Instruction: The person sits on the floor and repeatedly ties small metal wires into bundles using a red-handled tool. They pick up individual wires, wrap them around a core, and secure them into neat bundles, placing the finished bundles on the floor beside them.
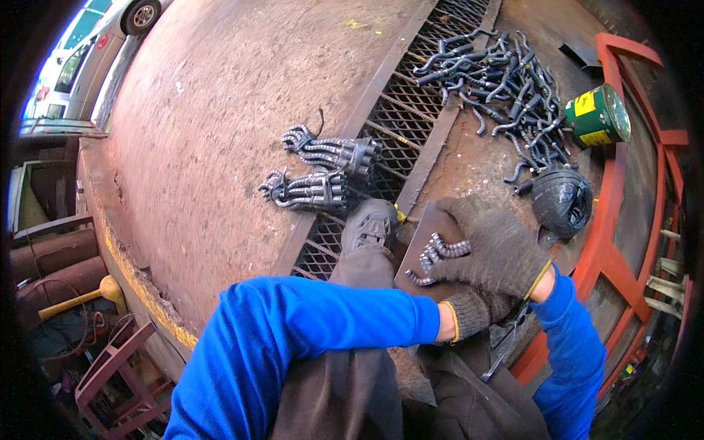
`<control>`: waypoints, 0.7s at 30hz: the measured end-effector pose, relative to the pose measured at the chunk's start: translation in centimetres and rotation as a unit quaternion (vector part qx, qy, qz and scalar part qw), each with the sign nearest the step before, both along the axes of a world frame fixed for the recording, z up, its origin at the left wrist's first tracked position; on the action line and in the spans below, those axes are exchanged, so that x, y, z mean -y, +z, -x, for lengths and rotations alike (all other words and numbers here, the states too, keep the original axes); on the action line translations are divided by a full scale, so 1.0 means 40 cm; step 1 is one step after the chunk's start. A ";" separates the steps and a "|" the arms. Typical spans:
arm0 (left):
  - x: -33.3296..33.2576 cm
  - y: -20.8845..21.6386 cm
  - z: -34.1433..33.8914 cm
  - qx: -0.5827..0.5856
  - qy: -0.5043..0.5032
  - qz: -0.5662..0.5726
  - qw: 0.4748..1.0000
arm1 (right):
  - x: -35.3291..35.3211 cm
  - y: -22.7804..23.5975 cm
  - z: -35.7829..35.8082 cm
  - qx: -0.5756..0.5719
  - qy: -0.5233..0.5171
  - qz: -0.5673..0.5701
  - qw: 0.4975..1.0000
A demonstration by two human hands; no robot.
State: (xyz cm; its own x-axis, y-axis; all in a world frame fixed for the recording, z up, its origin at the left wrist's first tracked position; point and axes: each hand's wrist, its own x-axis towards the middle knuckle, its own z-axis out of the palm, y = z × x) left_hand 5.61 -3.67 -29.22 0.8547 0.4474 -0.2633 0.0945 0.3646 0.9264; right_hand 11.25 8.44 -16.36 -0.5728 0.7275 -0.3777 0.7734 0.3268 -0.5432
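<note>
Even though plenty is covered up in the head view, you can make out a small cluster of bent ribbed steel bars (444,251) poking out from under the right hand (499,246), just right of the steel grating (400,121) and over a flat metal plate (419,235). That hand looks closed around them, though most of the grip is out of sight. The left hand (475,312) is tucked beneath it, also right of the grating, and I honestly can't tell if it's gripping anything.

Handling-wise, they look like solid steel, so my bet is heavy for their size, dead stiff and pretty much unbreakable. The ribs should give those knit gloves (510,235) decent bite. If these have smooth black ends like the ones in the loose pile (506,88) right of the grating, that's probably the slippery bit, so I'd grab around the ribbed middle. Bent shapes don't nest neatly either, so a loose handful will likely twist and splay unless it's squeezed all round.

Those two tied bundles (334,152) at the grating's left edge look way tighter. I'd scoop each from below around its straight part, since that's probably where most of the weight sits.
</note>
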 end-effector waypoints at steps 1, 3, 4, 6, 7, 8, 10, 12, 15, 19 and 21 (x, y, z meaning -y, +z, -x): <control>0.002 -0.001 0.000 0.001 -0.006 0.001 1.000 | 0.009 -0.006 0.010 0.019 0.022 -0.027 0.999; 0.009 -0.003 0.006 0.000 -0.016 0.003 1.000 | 0.026 -0.026 0.032 0.056 0.067 -0.080 0.993; 0.013 -0.003 0.011 -0.001 -0.019 0.002 1.000 | 0.034 -0.016 0.056 0.110 0.071 -0.055 0.990; 0.017 -0.003 0.015 -0.002 -0.026 0.000 1.000 | 0.044 0.006 0.103 0.217 0.077 -0.004 0.973; 0.016 -0.006 0.016 -0.002 -0.030 -0.001 1.000 | 0.053 -0.009 0.104 0.230 0.094 -0.024 0.968; 0.016 -0.006 0.014 0.000 -0.034 -0.002 0.999 | 0.065 -0.039 0.106 0.243 0.111 -0.044 0.963; 0.020 -0.008 0.018 0.000 -0.032 0.001 0.999 | 0.065 -0.053 0.114 0.243 0.133 -0.054 0.959; 0.018 -0.010 0.015 -0.003 -0.024 0.000 1.000 | 0.055 -0.054 0.117 0.219 0.135 -0.035 0.966; 0.017 -0.012 0.013 -0.008 -0.014 0.004 1.000 | 0.060 -0.054 0.130 0.195 0.127 -0.057 0.971; 0.012 0.007 0.005 0.010 -0.036 -0.013 0.999 | 0.076 -0.049 0.117 0.191 0.094 -0.076 0.974; 0.011 0.006 0.003 0.006 -0.035 -0.014 0.999 | 0.072 -0.058 0.110 0.151 0.106 -0.105 0.977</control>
